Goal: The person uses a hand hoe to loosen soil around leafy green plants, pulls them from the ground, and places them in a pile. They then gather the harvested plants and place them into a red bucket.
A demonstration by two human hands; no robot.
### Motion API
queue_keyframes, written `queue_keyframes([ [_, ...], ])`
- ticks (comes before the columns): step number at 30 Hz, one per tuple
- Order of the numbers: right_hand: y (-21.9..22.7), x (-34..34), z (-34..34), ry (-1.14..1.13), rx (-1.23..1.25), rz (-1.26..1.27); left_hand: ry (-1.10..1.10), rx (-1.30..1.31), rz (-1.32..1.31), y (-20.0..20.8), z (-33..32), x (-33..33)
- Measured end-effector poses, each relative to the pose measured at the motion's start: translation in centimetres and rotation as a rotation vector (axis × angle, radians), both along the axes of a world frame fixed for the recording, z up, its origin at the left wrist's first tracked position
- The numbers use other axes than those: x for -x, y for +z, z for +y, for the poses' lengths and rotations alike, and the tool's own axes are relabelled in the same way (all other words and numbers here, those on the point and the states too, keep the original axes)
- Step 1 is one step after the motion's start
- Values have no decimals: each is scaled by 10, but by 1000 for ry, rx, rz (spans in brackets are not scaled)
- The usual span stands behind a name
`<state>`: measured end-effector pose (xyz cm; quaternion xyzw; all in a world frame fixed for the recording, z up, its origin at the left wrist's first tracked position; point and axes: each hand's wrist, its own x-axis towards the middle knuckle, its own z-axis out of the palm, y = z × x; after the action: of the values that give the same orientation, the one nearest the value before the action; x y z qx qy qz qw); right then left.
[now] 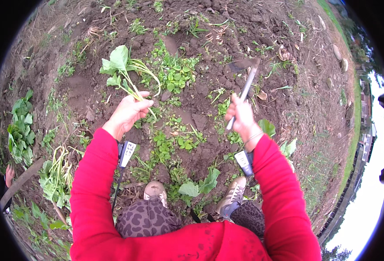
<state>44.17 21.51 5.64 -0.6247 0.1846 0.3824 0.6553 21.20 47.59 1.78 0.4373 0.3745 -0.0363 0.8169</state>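
My left hand (128,111) grips the pale stems of an uprooted leafy green plant (121,69), whose broad leaves lift up and to the left above the dark soil. My right hand (241,116) is closed round the handle of a small hoe (247,77); its dark blade points away from me over the soil. Both arms wear red sleeves. My two shoes (155,191) stand among low weeds just below the hands.
Pulled green plants lie heaped at the left (55,174) and far left (20,130). A weedy green patch (174,71) grows ahead. Loose brown soil (79,89) surrounds it. Pale stones (337,54) line the right edge, beside a grass strip.
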Motion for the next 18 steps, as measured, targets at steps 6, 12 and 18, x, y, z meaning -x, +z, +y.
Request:
queue_keyframes([
  [6, -32, 81, -42, -23, -37, 206, 54, 122, -136, -12, -25, 9],
  [12, -15, 113, -59, -15, -49, 340, 9, 71, -116, -21, -46, 0],
  [18, 27, 94, -68, 222, 152, -108, -47, -102, -11, -24, -53, 0],
])
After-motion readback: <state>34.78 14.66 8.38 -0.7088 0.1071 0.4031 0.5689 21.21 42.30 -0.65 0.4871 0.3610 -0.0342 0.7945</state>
